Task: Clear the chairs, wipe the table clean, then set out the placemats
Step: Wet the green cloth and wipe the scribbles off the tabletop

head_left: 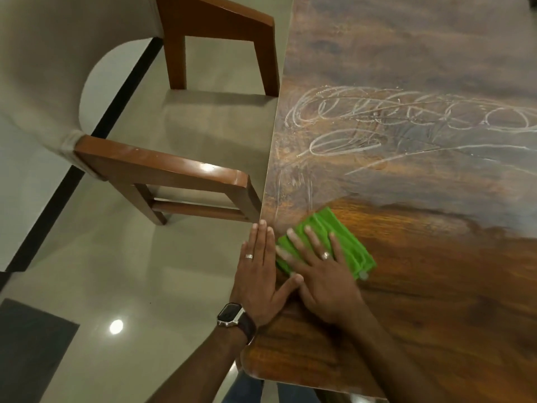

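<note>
A dark wooden table fills the right side of the view. White chalk-like scribbles and a dusty haze cover its far part; the near part looks clean and glossy. A folded green cloth lies near the table's left edge. My right hand presses flat on the cloth with fingers spread. My left hand lies flat along the table's left edge, fingers straight, thumb touching the right hand. It wears a ring and a wristwatch.
A wooden armchair with a beige seat stands against the table's left edge. Glossy light floor tiles lie to the left, with a dark strip along the wall and a dark mat at bottom left.
</note>
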